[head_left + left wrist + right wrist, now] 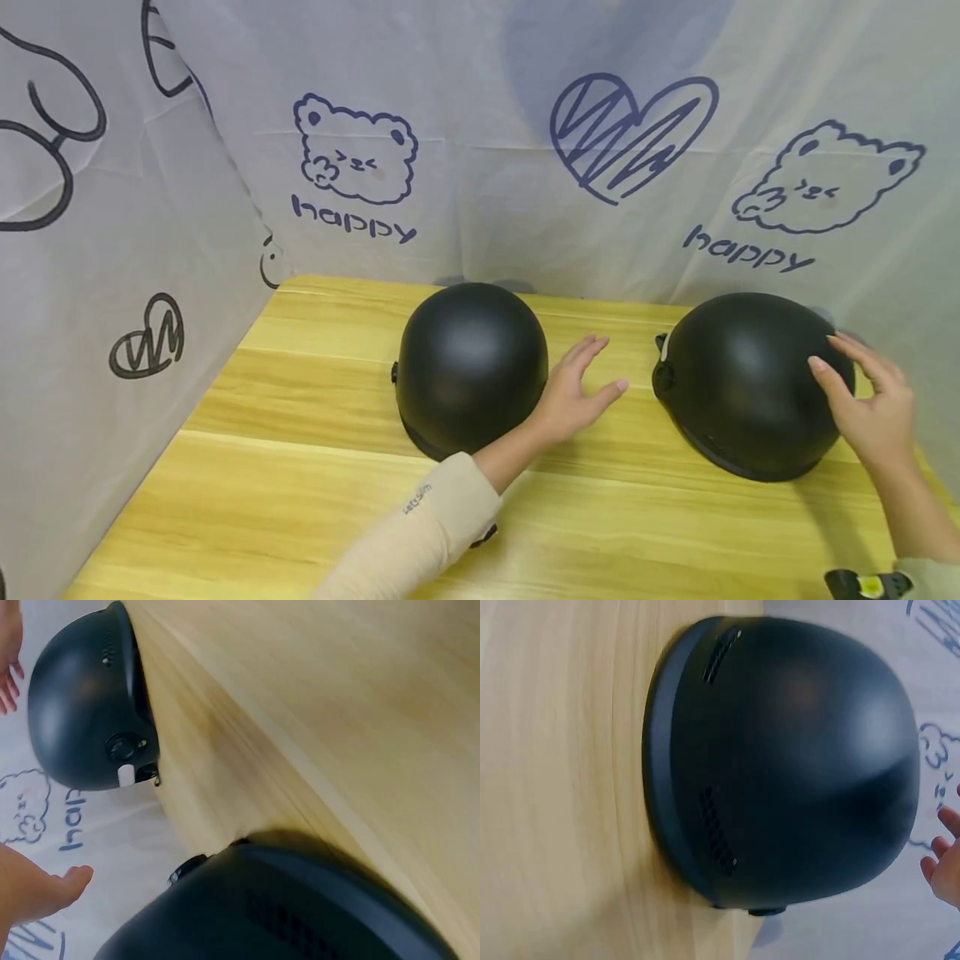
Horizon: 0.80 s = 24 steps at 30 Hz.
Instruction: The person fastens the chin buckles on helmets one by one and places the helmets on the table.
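Observation:
Two matte black helmets sit dome-up on a table. Just to the right of the left helmet (468, 367), my left hand (570, 400) is spread, thumb apart from the fingers, holding nothing. In the left wrist view its thumb (52, 889) shows clear of that helmet's shell. At the upper right side of the right helmet (750, 392), my right hand (877, 404) has its thumb and fingers apart, fingertips overlapping the dome in the head view. The right wrist view shows vent slots (720, 829) low on this helmet, with my fingertips (930, 870) near its dome.
The wood-grain table (300, 500) meets a pale cloth backdrop (487, 192) with drawn bears and hearts behind the helmets. Another cloth wall (90, 450) runs along the left side. A dark strap with a yellow-green piece (870, 586) is by the right sleeve.

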Each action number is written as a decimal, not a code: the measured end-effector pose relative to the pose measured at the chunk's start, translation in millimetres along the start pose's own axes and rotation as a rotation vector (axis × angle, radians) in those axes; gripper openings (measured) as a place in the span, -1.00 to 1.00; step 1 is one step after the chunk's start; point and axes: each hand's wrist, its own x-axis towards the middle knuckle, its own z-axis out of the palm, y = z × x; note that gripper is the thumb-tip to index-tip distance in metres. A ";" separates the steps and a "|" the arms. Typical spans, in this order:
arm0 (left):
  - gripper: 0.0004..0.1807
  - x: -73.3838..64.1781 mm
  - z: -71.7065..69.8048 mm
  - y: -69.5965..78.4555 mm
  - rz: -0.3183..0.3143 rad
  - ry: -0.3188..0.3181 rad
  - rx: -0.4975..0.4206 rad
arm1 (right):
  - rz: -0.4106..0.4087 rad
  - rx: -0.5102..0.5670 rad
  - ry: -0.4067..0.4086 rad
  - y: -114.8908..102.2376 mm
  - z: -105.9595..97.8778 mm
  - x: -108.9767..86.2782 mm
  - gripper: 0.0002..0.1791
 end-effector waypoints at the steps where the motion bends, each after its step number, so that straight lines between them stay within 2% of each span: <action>1: -0.36 1.2 3.0 -1.3 -0.003 -0.004 0.014 | 0.016 -0.011 0.004 18.4 2.0 5.0 -0.56; 5: -0.34 7.9 14.4 -4.5 -0.028 -0.004 0.032 | 0.079 -0.062 0.009 86.4 8.3 21.3 -0.55; 7: -0.34 12.7 19.2 -4.8 -0.053 0.013 0.023 | 0.125 -0.062 0.006 100.2 9.8 25.6 -0.55; 9: -0.33 18.1 23.3 -4.7 -0.084 0.033 0.008 | 0.201 -0.054 0.001 93.7 9.0 25.9 -0.55; 12: -0.34 26.3 29.9 -3.7 -0.137 0.062 -0.027 | 0.307 -0.029 -0.022 71.4 5.3 23.7 -0.54; 16: -0.34 34.0 40.5 -1.2 -0.176 0.053 -0.034 | 0.387 0.003 -0.037 72.6 3.4 25.0 -0.57; 19: -0.34 36.8 47.7 2.1 -0.179 0.022 0.005 | 0.445 0.072 -0.030 75.2 3.0 27.9 -0.57; 24: -0.33 37.9 58.7 10.5 -0.198 0.001 0.046 | 0.629 0.249 -0.037 38.6 0.1 24.0 -0.54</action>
